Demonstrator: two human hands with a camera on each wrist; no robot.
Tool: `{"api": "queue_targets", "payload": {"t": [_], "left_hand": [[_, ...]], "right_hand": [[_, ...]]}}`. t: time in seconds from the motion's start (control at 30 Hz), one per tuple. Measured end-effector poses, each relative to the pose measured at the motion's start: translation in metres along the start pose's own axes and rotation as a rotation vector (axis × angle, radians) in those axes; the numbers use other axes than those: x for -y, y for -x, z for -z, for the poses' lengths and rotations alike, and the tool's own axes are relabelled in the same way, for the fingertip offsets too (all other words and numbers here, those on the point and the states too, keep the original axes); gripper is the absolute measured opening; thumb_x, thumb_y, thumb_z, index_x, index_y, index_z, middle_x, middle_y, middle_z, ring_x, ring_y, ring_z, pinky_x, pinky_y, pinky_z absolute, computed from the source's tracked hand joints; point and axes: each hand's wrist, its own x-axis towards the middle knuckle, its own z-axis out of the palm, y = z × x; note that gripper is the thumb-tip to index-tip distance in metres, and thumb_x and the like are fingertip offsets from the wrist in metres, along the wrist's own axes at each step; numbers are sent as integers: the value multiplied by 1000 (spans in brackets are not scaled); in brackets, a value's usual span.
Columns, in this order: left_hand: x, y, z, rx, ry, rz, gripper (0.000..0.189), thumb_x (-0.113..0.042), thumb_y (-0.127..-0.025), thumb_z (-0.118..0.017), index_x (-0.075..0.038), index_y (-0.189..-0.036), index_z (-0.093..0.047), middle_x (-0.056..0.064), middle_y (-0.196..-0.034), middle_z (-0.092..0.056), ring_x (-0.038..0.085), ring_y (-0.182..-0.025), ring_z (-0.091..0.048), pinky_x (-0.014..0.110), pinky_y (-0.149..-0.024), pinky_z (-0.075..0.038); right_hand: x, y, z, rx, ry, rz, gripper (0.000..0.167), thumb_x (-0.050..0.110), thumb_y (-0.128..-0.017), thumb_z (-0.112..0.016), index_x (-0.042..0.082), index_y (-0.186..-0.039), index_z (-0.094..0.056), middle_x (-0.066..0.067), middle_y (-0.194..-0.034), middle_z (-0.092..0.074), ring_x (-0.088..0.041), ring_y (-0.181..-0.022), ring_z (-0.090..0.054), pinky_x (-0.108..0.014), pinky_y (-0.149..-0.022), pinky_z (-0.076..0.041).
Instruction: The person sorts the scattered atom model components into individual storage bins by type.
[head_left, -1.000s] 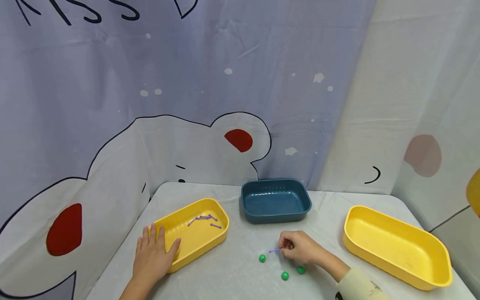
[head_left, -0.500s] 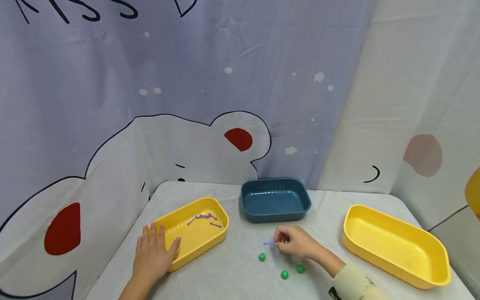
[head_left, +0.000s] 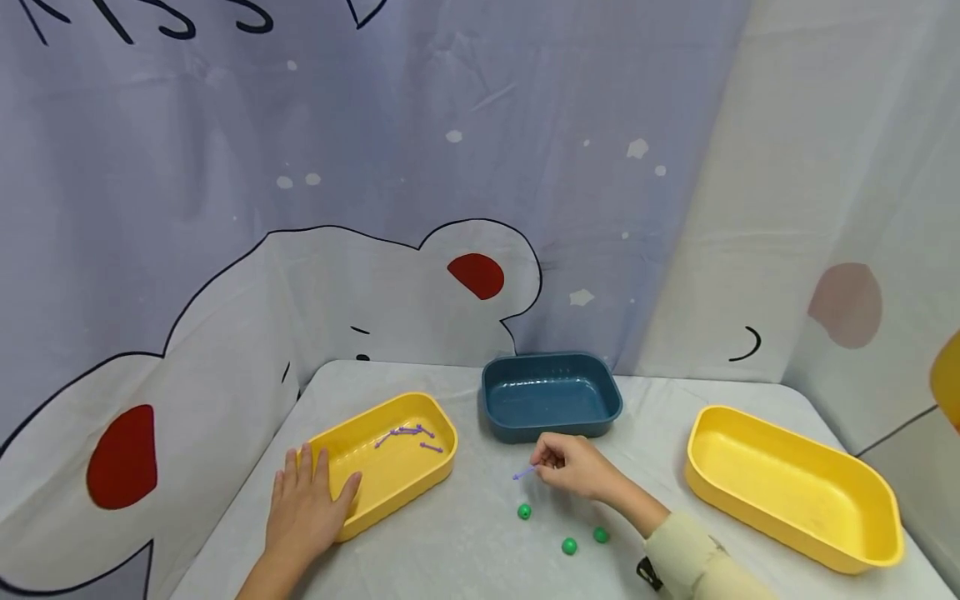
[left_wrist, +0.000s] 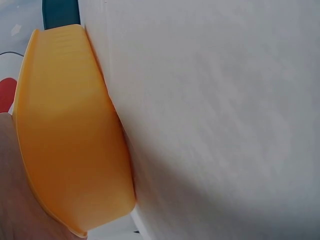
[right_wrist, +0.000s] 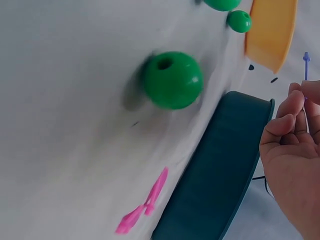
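Observation:
Between its thumb and fingertips my right hand [head_left: 579,468] pinches a small purple stick with knobbed ends [head_left: 522,473], held above the table in front of the dark blue tray. The right wrist view shows the stick [right_wrist: 306,66] poking out past the fingertips. My left hand [head_left: 306,506] rests with straight, spread fingers on the near left rim of a yellow tray [head_left: 386,492]. Several similar purple sticks [head_left: 431,447] lie inside that tray. Three green beads sit on the table near the right hand: one bead [head_left: 524,511] at left, another [head_left: 569,546] nearest, a third [head_left: 601,535] at right.
The dark blue tray [head_left: 552,434] stands at the back middle. At the right is a second yellow tray [head_left: 787,492]. A slim pink piece [right_wrist: 144,205] lies beside the blue tray in the right wrist view. A printed curtain [head_left: 375,150] hangs behind the table.
My right hand has moved left and away from me, carrying the purple stick toward the blue tray; the stick's free end now tilts downward. The left hand stays on the yellow tray.

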Motion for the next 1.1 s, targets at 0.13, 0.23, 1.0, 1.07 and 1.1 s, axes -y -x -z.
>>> {"api": "queue_targets", "payload": {"t": [0.13, 0.23, 1.0, 1.07, 1.1], "left_hand": [[-1, 0, 0, -4, -2, -2, 95, -68, -101, -34, 13, -152, -29, 38, -161, -12, 55, -149, -4, 68, -119, -4], [-1, 0, 0, -9, 2, -4, 95, -67, -101, -36, 13, -152, -30, 38, -160, -12, 56, -149, -5, 68, -119, -5], [-2, 1, 2, 28, -6, 14, 96, -69, -101, -33, 12, -153, -27, 37, -162, -9, 54, -150, 0, 66, -120, -2], [-2, 1, 2, 28, -6, 14, 96, -69, -101, -32, 12, -153, -27, 37, -162, -9, 54, -150, 1, 66, -120, -2], [-3, 1, 2, 28, -4, 15, 96, -69, -101, -33, 12, -153, -27, 37, -162, -9, 54, -150, 1, 66, -120, -2]], "right_hand": [[5, -7, -2, -2, -2, -3, 14, 7, -89, -72, 20, -91, -67, 9, -79, -62, -5, -71, -56, -21, -62, -50], [9, -13, -5, -1, -4, -10, 13, 8, -90, -72, 19, -91, -66, 9, -78, -61, -6, -71, -55, -21, -62, -49], [33, -60, -30, 5, -81, -50, 8, 9, -90, -73, 15, -93, -68, 7, -81, -64, -7, -72, -56, -21, -64, -50], [36, -64, -33, 3, -79, -50, 8, 10, -90, -73, 15, -92, -68, 7, -82, -64, -7, -73, -57, -21, -65, -50], [38, -67, -35, 1, -77, -48, 7, 10, -90, -73, 14, -93, -68, 6, -82, -65, -8, -74, -57, -21, -66, -51]]}}
